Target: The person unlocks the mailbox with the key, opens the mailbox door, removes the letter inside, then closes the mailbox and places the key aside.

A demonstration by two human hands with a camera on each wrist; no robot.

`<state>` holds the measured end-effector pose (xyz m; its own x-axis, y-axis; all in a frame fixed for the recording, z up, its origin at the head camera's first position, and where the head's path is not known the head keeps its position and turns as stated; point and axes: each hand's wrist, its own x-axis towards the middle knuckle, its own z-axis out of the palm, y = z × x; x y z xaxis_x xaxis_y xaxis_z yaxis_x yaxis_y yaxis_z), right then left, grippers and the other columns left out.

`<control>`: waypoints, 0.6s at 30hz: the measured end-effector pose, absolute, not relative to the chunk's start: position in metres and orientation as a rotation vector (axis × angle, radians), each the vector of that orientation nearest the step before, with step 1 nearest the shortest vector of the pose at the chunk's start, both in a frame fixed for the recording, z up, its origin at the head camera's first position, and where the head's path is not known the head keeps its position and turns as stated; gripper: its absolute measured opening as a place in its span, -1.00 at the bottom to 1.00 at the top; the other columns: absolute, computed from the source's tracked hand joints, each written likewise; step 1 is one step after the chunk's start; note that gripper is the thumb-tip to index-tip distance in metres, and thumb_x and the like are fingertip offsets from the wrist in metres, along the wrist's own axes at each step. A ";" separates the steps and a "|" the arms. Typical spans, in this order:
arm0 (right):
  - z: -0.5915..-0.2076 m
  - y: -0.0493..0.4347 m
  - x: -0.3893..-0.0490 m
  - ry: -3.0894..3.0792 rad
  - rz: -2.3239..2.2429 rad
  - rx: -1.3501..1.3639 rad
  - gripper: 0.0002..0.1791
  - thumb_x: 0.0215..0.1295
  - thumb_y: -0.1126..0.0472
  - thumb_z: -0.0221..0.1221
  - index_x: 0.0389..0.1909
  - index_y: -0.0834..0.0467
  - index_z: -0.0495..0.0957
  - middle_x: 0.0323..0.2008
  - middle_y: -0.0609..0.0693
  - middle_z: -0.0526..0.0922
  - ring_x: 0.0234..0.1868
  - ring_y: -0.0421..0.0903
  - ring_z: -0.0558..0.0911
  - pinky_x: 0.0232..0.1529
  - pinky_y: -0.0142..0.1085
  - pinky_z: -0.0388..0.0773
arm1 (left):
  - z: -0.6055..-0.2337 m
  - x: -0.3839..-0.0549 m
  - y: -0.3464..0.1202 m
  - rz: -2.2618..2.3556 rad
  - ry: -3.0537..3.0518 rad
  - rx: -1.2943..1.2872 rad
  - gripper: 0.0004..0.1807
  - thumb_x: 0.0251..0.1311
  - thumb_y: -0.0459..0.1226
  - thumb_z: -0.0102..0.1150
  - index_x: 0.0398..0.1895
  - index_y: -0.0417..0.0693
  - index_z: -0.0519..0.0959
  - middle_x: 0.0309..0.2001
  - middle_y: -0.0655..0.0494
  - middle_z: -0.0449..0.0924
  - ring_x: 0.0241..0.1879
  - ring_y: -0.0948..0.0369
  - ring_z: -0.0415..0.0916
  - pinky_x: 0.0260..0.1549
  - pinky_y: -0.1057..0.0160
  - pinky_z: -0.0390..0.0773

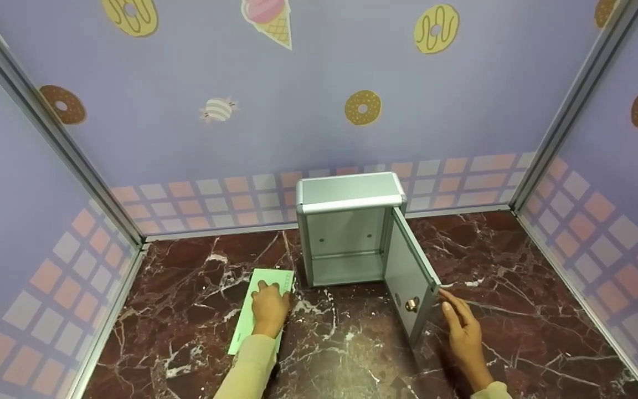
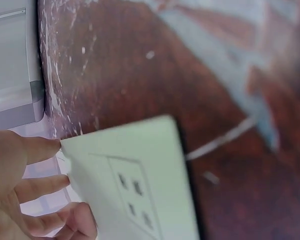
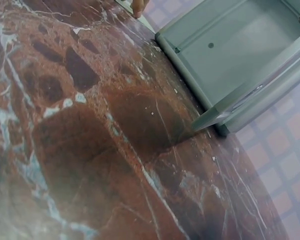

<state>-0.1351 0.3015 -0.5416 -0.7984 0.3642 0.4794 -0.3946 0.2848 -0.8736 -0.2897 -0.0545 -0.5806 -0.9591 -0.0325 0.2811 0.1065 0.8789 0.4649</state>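
Note:
A pale green envelope (image 1: 245, 324) printed with small boxes lies on the dark red marbled surface. My left hand (image 1: 269, 310) grips it near its far end, and in the left wrist view the fingertips (image 2: 49, 150) meet its edge. To its right stands a small silver-grey metal cabinet (image 1: 352, 191), with its door (image 1: 407, 271) swung out toward me on the right side. A brass-coloured lock (image 1: 412, 304) sits on the inner face of that door. Right at the door's outer edge is my right hand (image 1: 466, 332), fingers and thumb extended.
Lilac walls (image 1: 319, 133) with sweet and doughnut pictures enclose the marbled surface (image 1: 346, 343) at the back and both sides. Two small holes show in the cabinet's back panel (image 3: 235, 40). The swung-out door stands between my hands.

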 end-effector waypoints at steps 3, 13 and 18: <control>-0.547 0.304 -0.140 -1.944 1.599 0.003 -0.70 0.45 0.49 -0.03 0.10 0.51 0.50 -0.05 0.22 0.61 -0.01 -0.23 0.57 0.02 -0.52 0.45 | -0.581 -0.291 -0.055 -0.712 -2.766 -0.048 -0.72 0.17 -0.24 0.38 -0.23 -0.33 0.66 -0.16 -0.32 0.43 -0.37 -0.23 0.47 -0.44 -0.15 0.58; -0.554 0.307 -0.146 -1.965 1.652 0.002 -0.74 0.46 0.45 -0.02 0.02 0.52 0.54 -0.31 0.03 0.67 -0.21 -0.15 0.63 -0.11 -0.46 0.54 | -0.581 -0.295 -0.055 -0.721 -2.801 -0.023 -0.62 0.17 -0.20 0.38 -0.08 -0.33 0.61 -0.04 -0.37 0.38 -0.33 -0.25 0.50 -0.46 -0.16 0.60; -0.549 0.304 -0.147 -1.956 1.678 0.029 -0.76 0.44 0.47 0.01 -0.02 0.53 0.55 -0.32 -0.06 0.68 -0.26 -0.22 0.62 -0.15 -0.45 0.56 | -0.580 -0.296 -0.054 -0.694 -2.844 0.016 -0.60 0.18 -0.16 0.37 -0.05 -0.29 0.61 -0.03 -0.34 0.39 -0.27 -0.25 0.50 -0.43 -0.18 0.59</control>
<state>-0.1471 0.3042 -0.5493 -0.8448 0.3322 0.4194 -0.3641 0.2175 -0.9056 -0.2960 -0.0544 -0.5804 -0.9771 -0.0607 0.2037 0.0400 0.8887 0.4567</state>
